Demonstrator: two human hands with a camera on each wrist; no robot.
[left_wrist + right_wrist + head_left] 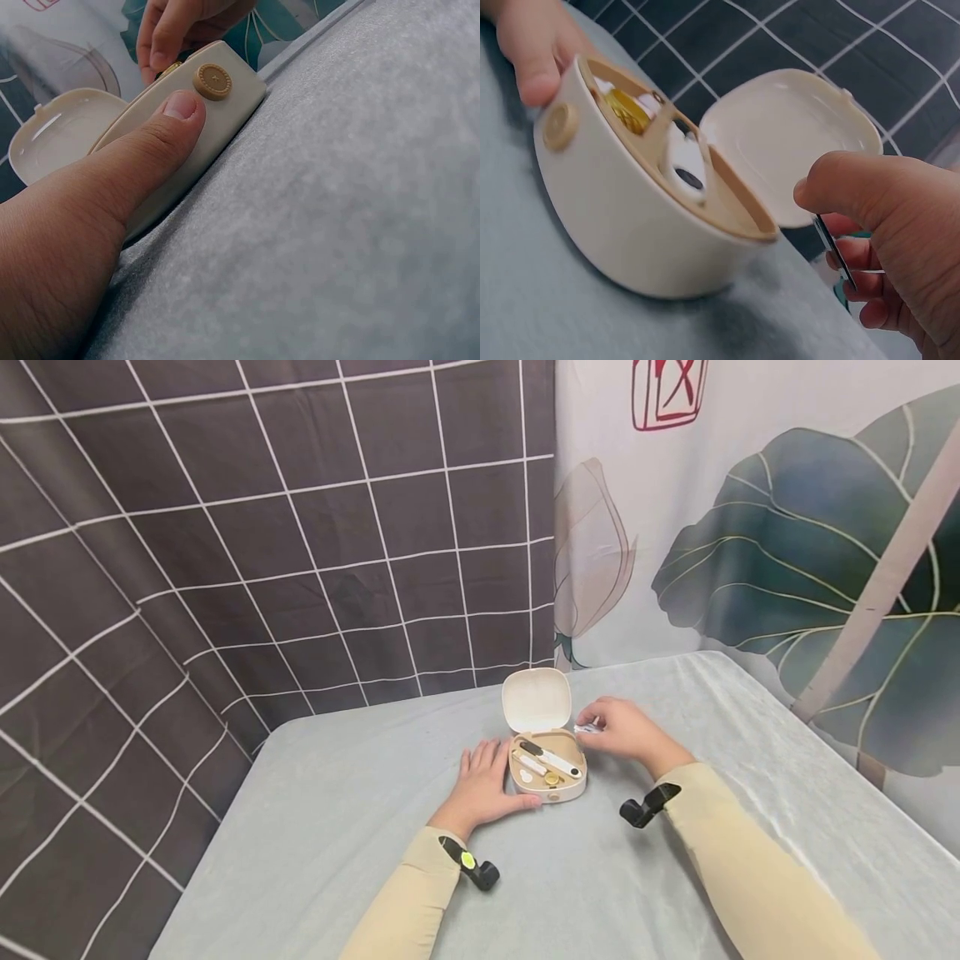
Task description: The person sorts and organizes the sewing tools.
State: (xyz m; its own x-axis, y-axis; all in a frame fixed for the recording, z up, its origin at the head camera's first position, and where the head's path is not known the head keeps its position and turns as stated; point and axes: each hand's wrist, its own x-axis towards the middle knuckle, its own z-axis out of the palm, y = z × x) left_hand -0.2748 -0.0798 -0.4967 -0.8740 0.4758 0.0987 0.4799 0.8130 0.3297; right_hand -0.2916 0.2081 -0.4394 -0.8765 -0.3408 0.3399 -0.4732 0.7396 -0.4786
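Note:
A cream case with a round tan button sits on the cloth, its lid raised at the back. Inside lie a white tool with black parts, a yellow-gold round item and small white pieces. My left hand rests flat at the case's left side, fingers spread; its thumb lies along the front wall beside the button. Right of the case, my right hand pinches a thin silvery metal piece between thumb and fingers. The fingers hide much of that piece, so its kind is unclear.
A grey-blue cloth covers the table. Behind it hang a dark curtain with a white grid and a white one with leaf prints. A dark wrist camera sits by the right cuff.

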